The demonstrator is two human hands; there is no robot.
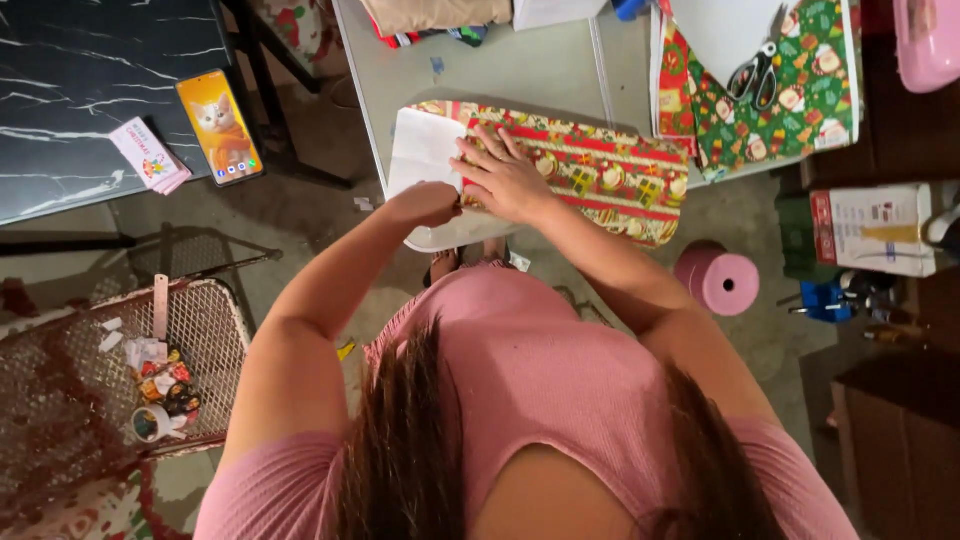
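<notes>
A: What about the grip?
B: The left hand (428,203) is curled, pinching the white paper edge (420,150); the right hand (505,180) lies flat, released, pressing the gift-wrapped box (600,180).
A: Where is the box?
B: At the grey table (500,70) near edge. Farther right, scissors (755,75) lie on 1 wrapping sheet (800,110).
</notes>
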